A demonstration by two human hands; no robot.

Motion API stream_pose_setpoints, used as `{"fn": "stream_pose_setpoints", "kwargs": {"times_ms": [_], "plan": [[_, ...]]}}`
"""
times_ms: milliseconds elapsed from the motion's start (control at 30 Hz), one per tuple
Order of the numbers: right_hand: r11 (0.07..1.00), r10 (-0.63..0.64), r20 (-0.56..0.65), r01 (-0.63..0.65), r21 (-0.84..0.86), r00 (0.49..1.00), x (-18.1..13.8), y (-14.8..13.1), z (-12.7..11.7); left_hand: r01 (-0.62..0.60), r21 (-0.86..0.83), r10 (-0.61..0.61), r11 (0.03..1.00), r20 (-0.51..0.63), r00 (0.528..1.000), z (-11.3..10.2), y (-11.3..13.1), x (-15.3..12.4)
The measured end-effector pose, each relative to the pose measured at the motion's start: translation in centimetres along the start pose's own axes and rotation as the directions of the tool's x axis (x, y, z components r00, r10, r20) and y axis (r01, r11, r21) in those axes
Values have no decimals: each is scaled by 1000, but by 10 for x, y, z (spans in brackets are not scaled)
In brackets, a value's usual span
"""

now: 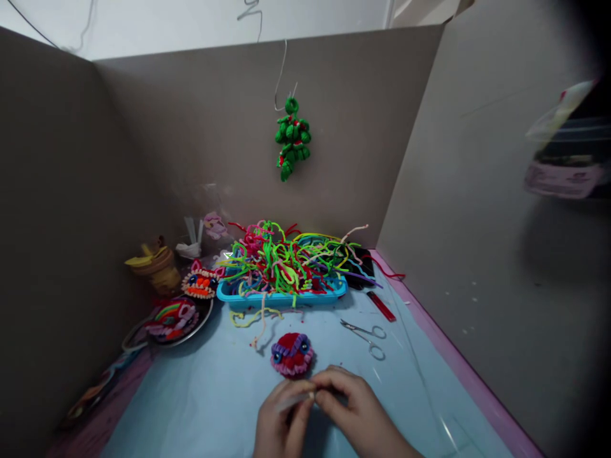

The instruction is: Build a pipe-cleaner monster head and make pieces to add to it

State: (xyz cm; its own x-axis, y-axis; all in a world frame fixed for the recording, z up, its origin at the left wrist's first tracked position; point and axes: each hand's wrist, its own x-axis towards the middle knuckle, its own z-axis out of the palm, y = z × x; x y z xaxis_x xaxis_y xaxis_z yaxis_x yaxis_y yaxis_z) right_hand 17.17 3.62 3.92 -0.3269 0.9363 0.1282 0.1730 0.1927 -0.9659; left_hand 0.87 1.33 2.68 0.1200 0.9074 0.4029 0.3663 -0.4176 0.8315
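Note:
My left hand [285, 416] is closed around a translucent whitish stick [292, 402] that looks like a glue stick. My right hand [348, 402] meets it at the fingertips in a pinch, where a small pale bit shows at the stick's end. What the right fingers hold is too small to make out. Just beyond both hands lies a round red fuzzy piece [291, 354] with a purple band, two blue eyes and a pink edge. Open scissors [365, 336] lie to the right, on the light blue table cover [205, 388].
A blue tray [281, 299] heaped with colourful fuzzy strands [286, 261] stands at the back. A red lighter [380, 306] lies right of it. Left are a dish [191, 332] of fuzzy pieces and a yellowish pot [160, 270]. A green ornament [292, 140] hangs between grey partitions [191, 127].

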Motion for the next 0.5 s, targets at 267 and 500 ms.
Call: {"fn": "stream_pose_setpoints", "kwargs": {"times_ms": [267,500], "plan": [[991,71,1,-71,109,997,2,-4,-3,49,-19,-51,999,-93,994,7,-5,-4],[982,121,38,-125,139,992,2,-7,-2,260,-235,-296,936,-131,946,17,-11,-11]]}}
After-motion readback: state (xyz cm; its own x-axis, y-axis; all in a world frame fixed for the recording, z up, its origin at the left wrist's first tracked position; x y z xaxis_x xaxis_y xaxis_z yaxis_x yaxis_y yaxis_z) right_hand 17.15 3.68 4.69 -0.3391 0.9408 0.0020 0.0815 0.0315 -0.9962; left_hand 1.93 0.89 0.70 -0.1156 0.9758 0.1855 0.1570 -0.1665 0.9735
